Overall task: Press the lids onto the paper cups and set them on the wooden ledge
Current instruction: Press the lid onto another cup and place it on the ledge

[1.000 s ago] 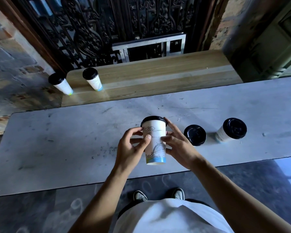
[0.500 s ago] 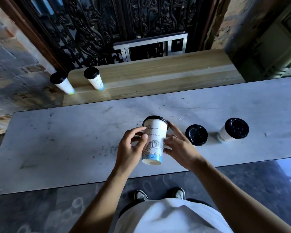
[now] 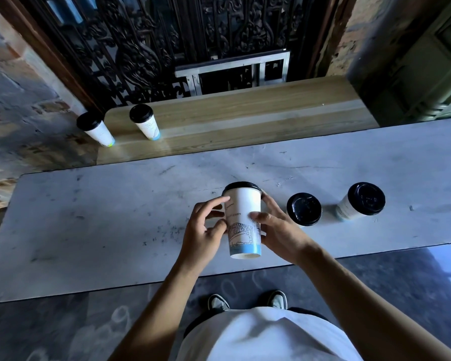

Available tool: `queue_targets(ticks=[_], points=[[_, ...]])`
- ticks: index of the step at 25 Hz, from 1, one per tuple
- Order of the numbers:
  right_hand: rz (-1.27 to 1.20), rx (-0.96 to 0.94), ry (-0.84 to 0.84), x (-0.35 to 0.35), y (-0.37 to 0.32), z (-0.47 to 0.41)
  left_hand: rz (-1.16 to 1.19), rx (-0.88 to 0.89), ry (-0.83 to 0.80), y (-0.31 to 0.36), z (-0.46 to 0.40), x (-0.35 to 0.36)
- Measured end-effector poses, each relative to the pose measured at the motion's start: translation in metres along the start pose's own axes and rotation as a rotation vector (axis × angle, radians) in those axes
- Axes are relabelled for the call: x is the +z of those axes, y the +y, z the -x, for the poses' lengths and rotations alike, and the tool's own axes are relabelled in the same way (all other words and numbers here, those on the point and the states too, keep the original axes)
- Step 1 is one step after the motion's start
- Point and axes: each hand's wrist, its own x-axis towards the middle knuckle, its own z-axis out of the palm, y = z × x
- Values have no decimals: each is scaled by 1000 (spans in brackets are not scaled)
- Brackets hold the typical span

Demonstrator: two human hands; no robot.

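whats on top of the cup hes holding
A black lid sits on the held cup, gripped by the left hand and right hand. The lid hides any contents.

Lidded paper cup (image 3: 244, 222) gripped between left hand (image 3: 202, 234) and right hand (image 3: 279, 230), above marble counter (image 3: 102, 217), two lidded cups (image 3: 143, 123) on wooden ledge (image 3: 245, 118)

A pale marble counter (image 3: 89, 217), scuffed with dark marks, runs across the middle of the scene. Beyond it stands ornate black wrought-iron grillwork (image 3: 146, 40) with a small metal-framed hatch (image 3: 232, 71) at its foot. Rough stone wall (image 3: 13, 105) shows at far left, brick (image 3: 349, 29) at far right beside a dull green panelled door (image 3: 427, 61). The near floor (image 3: 50, 332) is dark grey, with bluish light at right.
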Motion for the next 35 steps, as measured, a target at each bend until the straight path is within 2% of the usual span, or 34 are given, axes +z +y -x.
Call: queue_targets(ticks=[5, 10, 16, 35], points=[[2, -16, 43, 1, 2, -1, -99, 90, 2, 0, 0, 2], [20, -55, 44, 1, 4, -3, 11, 21, 42, 5, 2, 4], [6, -24, 39, -4, 4, -6, 105, 19, 44, 4, 4, 2], [-83, -67, 120, -1, 1, -6, 124, -23, 37, -5, 1, 1]])
